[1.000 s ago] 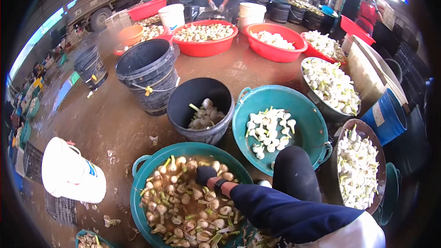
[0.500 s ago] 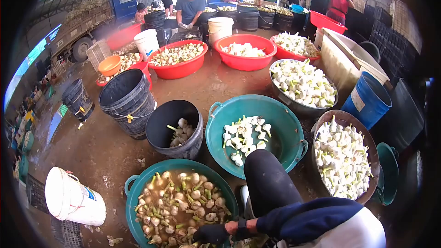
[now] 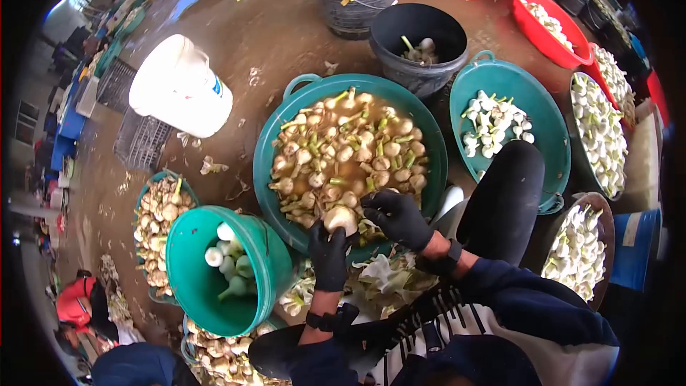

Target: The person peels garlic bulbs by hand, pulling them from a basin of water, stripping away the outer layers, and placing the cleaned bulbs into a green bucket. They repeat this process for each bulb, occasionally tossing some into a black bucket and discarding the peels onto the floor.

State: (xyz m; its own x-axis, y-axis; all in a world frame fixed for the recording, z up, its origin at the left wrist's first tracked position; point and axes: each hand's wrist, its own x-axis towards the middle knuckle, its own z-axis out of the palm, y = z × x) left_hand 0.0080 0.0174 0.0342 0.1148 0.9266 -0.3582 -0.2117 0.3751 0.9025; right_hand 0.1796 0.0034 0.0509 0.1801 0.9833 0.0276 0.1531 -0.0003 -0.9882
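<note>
In the head view my left hand [image 3: 329, 257], in a black glove, is closed around a large pale garlic bulb [image 3: 340, 219] over the near rim of a green tub [image 3: 266, 171]. That tub holds brownish water with many garlic bulbs [image 3: 336, 150] floating in it, short stems attached. My right hand [image 3: 401, 220], also gloved in black, is just right of the held bulb, its fingers curled together; what they pinch, if anything, is hidden. Below both hands lie loose pale peelings [image 3: 386, 279]. Left of my left hand a green bucket [image 3: 275, 257] contains several white, peeled bulbs.
Another green tub [image 3: 550, 121] with white bulbs stands to the right, beside a black bucket [image 3: 436, 75]. A white bucket [image 3: 179, 93] stands at the left. Unpeeled garlic [image 3: 161, 221] fills a tub behind the green bucket. A person in red [image 3: 75, 304] is at lower left.
My view has swung down and left. My left hand has come into view with a garlic bulb in it. My right hand has risen from the tub's garlic to beside that bulb.
</note>
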